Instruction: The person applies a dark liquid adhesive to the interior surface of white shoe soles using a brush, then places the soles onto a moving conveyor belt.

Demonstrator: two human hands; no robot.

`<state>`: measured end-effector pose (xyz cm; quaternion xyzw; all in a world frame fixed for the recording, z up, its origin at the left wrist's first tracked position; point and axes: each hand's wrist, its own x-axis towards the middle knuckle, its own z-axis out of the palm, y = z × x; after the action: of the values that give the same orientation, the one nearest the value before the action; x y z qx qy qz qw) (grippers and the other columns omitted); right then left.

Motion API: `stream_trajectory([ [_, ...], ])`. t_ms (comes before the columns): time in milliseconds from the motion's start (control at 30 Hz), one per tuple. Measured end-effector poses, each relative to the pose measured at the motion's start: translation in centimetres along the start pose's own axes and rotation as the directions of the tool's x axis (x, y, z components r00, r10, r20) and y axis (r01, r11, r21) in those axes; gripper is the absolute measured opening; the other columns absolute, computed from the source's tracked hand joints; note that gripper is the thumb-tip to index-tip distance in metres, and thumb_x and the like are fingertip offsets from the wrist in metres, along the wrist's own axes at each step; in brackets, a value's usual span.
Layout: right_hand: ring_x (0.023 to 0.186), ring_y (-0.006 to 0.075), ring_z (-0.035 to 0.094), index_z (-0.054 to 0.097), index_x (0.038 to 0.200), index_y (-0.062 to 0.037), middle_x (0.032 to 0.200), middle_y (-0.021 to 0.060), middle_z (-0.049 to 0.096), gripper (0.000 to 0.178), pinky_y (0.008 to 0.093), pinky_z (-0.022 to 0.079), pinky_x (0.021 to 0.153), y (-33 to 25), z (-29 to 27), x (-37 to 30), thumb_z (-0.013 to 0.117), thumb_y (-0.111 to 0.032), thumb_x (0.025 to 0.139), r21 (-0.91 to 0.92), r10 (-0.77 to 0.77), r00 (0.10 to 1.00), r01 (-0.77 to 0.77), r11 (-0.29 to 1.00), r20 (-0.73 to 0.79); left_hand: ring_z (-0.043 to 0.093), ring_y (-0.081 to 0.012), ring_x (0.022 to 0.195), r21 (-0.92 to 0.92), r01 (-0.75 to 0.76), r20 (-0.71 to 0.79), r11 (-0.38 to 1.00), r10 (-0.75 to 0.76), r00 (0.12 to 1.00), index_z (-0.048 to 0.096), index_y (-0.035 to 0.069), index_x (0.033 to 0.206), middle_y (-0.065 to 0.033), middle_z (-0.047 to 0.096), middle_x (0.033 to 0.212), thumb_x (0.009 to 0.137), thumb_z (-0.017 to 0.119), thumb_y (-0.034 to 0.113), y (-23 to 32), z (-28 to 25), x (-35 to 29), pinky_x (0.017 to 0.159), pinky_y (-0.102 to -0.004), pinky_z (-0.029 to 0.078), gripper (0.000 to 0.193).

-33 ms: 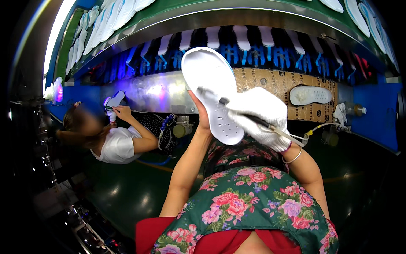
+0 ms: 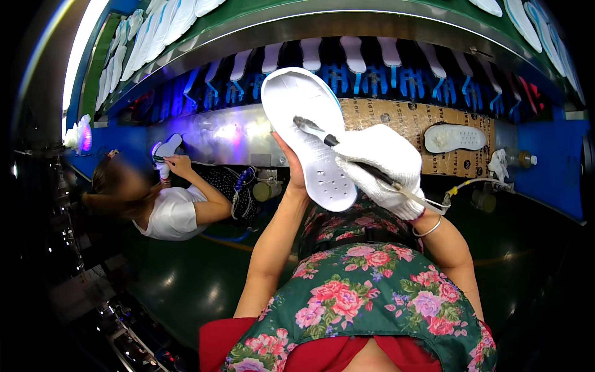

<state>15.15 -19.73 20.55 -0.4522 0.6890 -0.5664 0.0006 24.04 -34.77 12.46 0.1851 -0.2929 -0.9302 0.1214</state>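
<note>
In front of me my bare left hand holds a white shoe sole, gripping it along the left edge and from beneath. The sole is tilted, its broad end pointing away and its small holes near me. My right hand, in a white knit glove, is closed around a brush with a dark handle. Its bristles lie over the middle of the sole, seemingly against the surface. A pale tube runs from the rear of the brush past my wrist.
Another white sole lies on a cardboard sheet at right. Beyond stand hanging soles on a rack, under a shelf bearing more. A bottle lies far right. At left, a person holds a sole.
The brush tip has shifted slightly up the sole and shows sharper, where it was blurred before. The sole and my left hand have moved slightly left.
</note>
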Motion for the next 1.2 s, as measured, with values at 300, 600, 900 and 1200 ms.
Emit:
stream_trajectory([
  [300,0.079,0.0248,0.069,0.074,0.099,-0.0094,0.090,0.0071,0.073,0.024,0.0333,0.054,0.069,-0.7,0.4,-0.4,0.075,-0.007,0.076,0.098,-0.074,0.996,0.069,0.993,0.052,0.067,-0.0377,0.083,-0.338,0.216,0.375,0.916,-0.080,0.923,0.053,-0.009,0.117,-0.0269,0.064,0.095,0.063,0.029,0.099,0.8,-0.1,1.8,0.072,-0.0496,0.058,0.123],
  [600,0.080,0.0251,0.069,0.073,0.102,-0.0107,0.092,0.0054,0.072,0.031,0.0333,0.054,0.070,-1.3,1.8,-0.7,0.079,-0.005,0.072,0.159,-0.162,0.982,0.146,0.977,0.097,0.058,-0.0398,0.106,-0.396,0.264,0.620,0.880,0.044,0.783,0.046,-0.010,0.121,-0.0275,0.061,0.105,0.066,0.052,0.091,2.1,-1.7,4.4,0.093,-0.0548,0.050,0.115],
  [900,0.083,0.0266,0.069,0.072,0.105,-0.0116,0.096,0.0074,0.071,0.030,0.0356,0.055,0.071,-1.1,2.4,-1.6,0.076,-0.007,0.076,0.086,-0.190,0.976,0.181,0.980,0.108,0.059,-0.0340,0.090,-0.421,0.184,0.439,0.888,0.022,0.898,0.051,-0.007,0.110,-0.0213,0.062,0.091,0.063,0.050,0.093,2.8,-1.2,4.8,0.085,-0.0421,0.049,0.110],
  [1200,0.080,0.0260,0.069,0.073,0.098,-0.0108,0.093,0.0078,0.072,0.027,0.0346,0.054,0.070,-1.1,1.4,-1.2,0.077,-0.004,0.073,0.140,-0.035,0.991,0.016,0.990,0.129,0.062,-0.0322,0.081,-0.341,0.170,0.397,0.925,-0.022,0.918,0.053,-0.002,0.118,-0.0173,0.061,0.099,0.067,0.032,0.096,3.2,-1.0,4.4,0.074,-0.0453,0.053,0.113],
])
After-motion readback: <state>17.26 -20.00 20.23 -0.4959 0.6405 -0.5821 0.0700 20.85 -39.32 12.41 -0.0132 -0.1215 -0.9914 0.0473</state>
